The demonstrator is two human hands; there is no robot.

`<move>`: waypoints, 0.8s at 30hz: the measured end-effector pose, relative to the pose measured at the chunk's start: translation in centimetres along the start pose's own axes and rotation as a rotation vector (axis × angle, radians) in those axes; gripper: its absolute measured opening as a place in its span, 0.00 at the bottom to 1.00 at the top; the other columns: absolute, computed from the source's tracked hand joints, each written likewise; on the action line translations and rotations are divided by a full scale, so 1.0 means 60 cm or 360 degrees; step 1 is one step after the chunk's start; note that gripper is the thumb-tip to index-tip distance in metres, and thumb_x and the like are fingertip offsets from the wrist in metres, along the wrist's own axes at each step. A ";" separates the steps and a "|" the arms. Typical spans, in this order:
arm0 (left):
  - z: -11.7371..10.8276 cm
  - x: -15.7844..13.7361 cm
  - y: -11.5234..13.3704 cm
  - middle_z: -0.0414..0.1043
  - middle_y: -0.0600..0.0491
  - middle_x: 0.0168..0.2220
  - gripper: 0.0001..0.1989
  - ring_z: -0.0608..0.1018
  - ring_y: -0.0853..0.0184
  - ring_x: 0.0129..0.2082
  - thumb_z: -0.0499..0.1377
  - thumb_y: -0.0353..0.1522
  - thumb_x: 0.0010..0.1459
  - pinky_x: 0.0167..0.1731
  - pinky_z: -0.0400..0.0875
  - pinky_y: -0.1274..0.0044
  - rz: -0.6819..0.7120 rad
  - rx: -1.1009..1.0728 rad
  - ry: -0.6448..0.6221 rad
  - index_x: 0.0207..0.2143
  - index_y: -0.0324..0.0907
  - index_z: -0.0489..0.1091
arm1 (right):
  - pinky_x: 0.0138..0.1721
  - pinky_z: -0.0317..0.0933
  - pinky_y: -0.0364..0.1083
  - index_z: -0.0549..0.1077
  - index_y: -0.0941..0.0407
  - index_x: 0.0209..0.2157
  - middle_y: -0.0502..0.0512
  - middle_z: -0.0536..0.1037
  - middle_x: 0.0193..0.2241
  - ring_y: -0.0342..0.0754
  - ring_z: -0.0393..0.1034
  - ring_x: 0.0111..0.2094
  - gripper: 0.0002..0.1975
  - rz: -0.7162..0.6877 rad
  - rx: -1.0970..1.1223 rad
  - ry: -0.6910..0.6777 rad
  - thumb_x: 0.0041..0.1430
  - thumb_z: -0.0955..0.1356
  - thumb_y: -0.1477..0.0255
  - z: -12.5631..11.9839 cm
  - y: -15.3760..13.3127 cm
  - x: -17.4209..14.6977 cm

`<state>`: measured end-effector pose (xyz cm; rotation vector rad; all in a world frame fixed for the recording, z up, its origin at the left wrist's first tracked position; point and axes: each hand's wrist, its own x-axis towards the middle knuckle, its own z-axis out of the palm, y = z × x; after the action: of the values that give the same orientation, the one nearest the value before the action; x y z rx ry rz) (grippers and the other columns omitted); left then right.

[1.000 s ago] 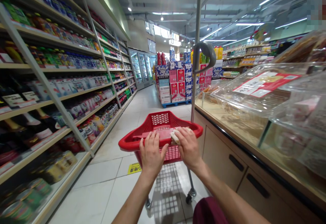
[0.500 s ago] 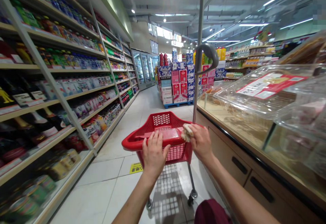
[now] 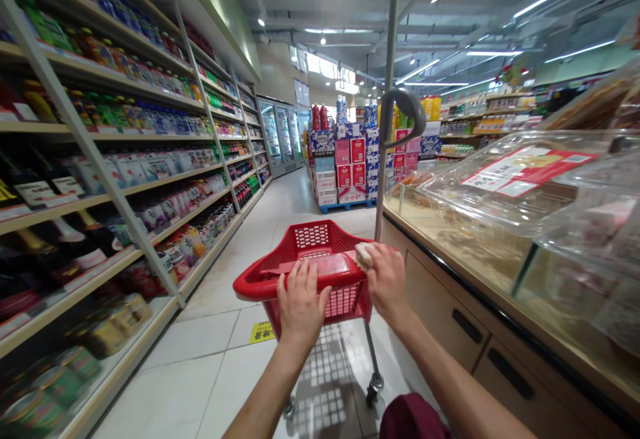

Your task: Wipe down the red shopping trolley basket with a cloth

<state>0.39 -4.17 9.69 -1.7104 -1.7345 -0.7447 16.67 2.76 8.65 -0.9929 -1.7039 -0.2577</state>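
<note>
A red plastic shopping cart (image 3: 291, 242) stands in front of me, with several holes in its basket walls. My left hand (image 3: 301, 300) lies over the left-centre of its red handle (image 3: 257, 286), fingers curled across the top and thumb apart on the near side. At the handle's right end, my right hand (image 3: 387, 282) is closed around a crumpled off-white cloth (image 3: 363, 254) and presses it against the red plastic. Its fingertips are partly hidden by the cloth. A pinkish flat panel (image 3: 333, 265) runs along the handle between my hands.
Drink shelves (image 3: 170, 186) line the left side. A display counter (image 3: 450, 279) with clear plastic food boxes (image 3: 515, 172) stands close on the right. A grey pole (image 3: 389, 46) with a looped handle rises beyond the cart. Stacked cartons (image 3: 350, 166) stand ahead on a blue pallet.
The cart and both hands sit slightly further left in view. My right hand with the cloth has shifted a little along the handle's right end. The left hand keeps its place on the handle.
</note>
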 end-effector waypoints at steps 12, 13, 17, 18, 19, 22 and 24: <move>0.001 -0.003 0.011 0.63 0.44 0.51 0.20 0.64 0.55 0.52 0.51 0.36 0.54 0.50 0.53 0.60 -0.0037 0.0025 0.0035 0.49 0.37 0.63 | 0.51 0.48 0.58 0.64 0.54 0.48 0.57 0.64 0.50 0.53 0.53 0.53 0.20 -0.0136 0.0053 0.0006 0.53 0.57 0.78 0.004 -0.006 -0.018; 0.001 -0.002 0.013 0.63 0.43 0.52 0.20 0.64 0.55 0.52 0.51 0.35 0.54 0.50 0.53 0.60 -0.0047 0.0032 0.0034 0.49 0.37 0.62 | 0.52 0.47 0.57 0.64 0.54 0.48 0.57 0.64 0.51 0.53 0.52 0.54 0.20 -0.0248 0.0103 -0.0044 0.53 0.57 0.78 0.005 -0.015 -0.020; -0.004 0.000 -0.001 0.62 0.44 0.52 0.21 0.64 0.58 0.53 0.51 0.35 0.54 0.51 0.55 0.63 0.0032 0.0005 -0.0011 0.50 0.38 0.61 | 0.53 0.44 0.59 0.64 0.53 0.48 0.56 0.66 0.50 0.53 0.55 0.53 0.19 -0.0167 0.0031 -0.0055 0.54 0.57 0.77 0.004 -0.009 -0.016; -0.006 0.001 -0.008 0.62 0.44 0.52 0.21 0.63 0.57 0.53 0.51 0.36 0.54 0.51 0.55 0.63 0.0044 0.0002 -0.0006 0.50 0.38 0.61 | 0.52 0.45 0.60 0.64 0.53 0.48 0.57 0.67 0.49 0.53 0.56 0.52 0.20 -0.0042 -0.0021 -0.0021 0.54 0.57 0.77 0.003 -0.002 -0.012; -0.008 0.002 -0.015 0.62 0.44 0.53 0.22 0.63 0.57 0.53 0.51 0.37 0.53 0.51 0.55 0.63 0.0040 0.0004 0.0002 0.50 0.39 0.61 | 0.51 0.46 0.60 0.64 0.53 0.48 0.57 0.67 0.48 0.53 0.57 0.51 0.20 0.0053 -0.0053 0.0000 0.54 0.57 0.78 0.003 0.002 -0.008; -0.013 0.007 -0.029 0.62 0.44 0.52 0.22 0.63 0.55 0.53 0.51 0.39 0.53 0.50 0.54 0.60 -0.0019 0.0012 -0.0004 0.50 0.40 0.62 | 0.51 0.47 0.59 0.64 0.54 0.48 0.57 0.66 0.48 0.53 0.56 0.51 0.20 -0.0039 0.0037 -0.0027 0.53 0.58 0.77 0.009 -0.011 -0.005; -0.014 0.009 -0.032 0.63 0.45 0.52 0.21 0.65 0.57 0.51 0.50 0.38 0.53 0.49 0.55 0.61 -0.0001 -0.0018 -0.0053 0.49 0.41 0.62 | 0.53 0.46 0.57 0.66 0.54 0.46 0.57 0.65 0.50 0.53 0.54 0.53 0.18 -0.0257 0.0129 -0.0087 0.53 0.60 0.75 0.014 -0.031 -0.007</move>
<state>-1.51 -4.49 10.68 -1.7391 -1.7566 -0.7317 14.77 1.89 8.49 -0.8105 -1.8330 -0.2659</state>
